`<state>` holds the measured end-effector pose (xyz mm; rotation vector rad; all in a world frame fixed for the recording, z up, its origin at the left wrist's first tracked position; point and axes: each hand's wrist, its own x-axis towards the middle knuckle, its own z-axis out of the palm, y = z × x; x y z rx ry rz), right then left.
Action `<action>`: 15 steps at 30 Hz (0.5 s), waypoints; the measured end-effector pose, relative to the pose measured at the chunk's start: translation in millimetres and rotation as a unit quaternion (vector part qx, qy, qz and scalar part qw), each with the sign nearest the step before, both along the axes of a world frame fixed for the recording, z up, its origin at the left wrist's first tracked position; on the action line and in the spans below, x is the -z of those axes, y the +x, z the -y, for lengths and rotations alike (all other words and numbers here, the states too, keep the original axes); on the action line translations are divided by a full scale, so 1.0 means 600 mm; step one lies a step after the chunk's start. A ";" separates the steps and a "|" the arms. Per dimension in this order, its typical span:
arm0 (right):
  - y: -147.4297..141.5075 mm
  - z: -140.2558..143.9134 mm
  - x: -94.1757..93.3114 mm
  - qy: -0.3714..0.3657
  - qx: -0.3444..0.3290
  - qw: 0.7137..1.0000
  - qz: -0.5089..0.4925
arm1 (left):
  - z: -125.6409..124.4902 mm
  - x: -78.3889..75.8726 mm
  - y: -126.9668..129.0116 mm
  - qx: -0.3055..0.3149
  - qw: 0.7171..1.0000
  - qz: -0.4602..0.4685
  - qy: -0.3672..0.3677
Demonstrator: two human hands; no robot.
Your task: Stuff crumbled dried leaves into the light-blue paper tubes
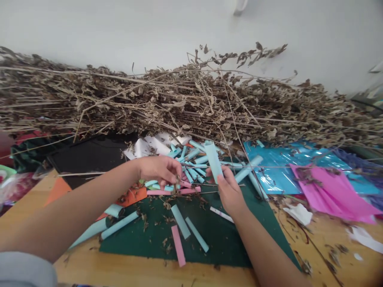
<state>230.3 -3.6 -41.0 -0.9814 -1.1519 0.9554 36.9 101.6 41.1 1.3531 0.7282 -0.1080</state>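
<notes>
My right hand is closed around a light blue paper tube, which stands tilted up with its flat side toward me. Thin dry stems pass close to those fingers. To the left, my left hand has its fingertips pinched together at a bit of dried leaf. Below and behind both hands lies a loose pile of light blue paper tubes. A few pink paper tubes rest just beneath my left fingers. Closer to me, a pink strip and blue tubes lie on a dark green mat.
A long heap of dried leafy stalks spans the back against the wall. On the right are a shiny blue sheet, pink paper and white scraps. Larger blue rolls lie front left on the wooden table.
</notes>
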 end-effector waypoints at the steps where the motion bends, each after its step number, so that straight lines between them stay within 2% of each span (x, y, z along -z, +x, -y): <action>1: 0.004 -0.003 0.003 -0.007 0.018 1.000 0.007 | -0.013 0.004 -0.009 -0.055 0.998 0.021 0.010; 3: 0.009 -0.008 0.006 -0.009 0.040 0.999 0.014 | -0.037 0.015 -0.024 -0.204 0.976 0.049 0.064; 5: 0.008 -0.008 0.006 -0.013 0.036 0.999 0.030 | -0.049 0.023 -0.033 -0.349 0.924 0.094 0.125; 7: 0.002 -0.006 0.003 -0.032 0.018 0.998 0.051 | -0.042 0.023 -0.033 -0.428 0.875 0.168 0.154; 11: -0.018 0.000 -0.003 -0.081 -0.051 0.995 0.013 | 0.018 0.004 -0.012 -0.439 0.830 0.300 0.167; 15: -0.030 0.004 -0.004 -0.107 -0.136 0.985 0.026 | 0.071 -0.003 0.017 -0.447 0.802 0.365 0.155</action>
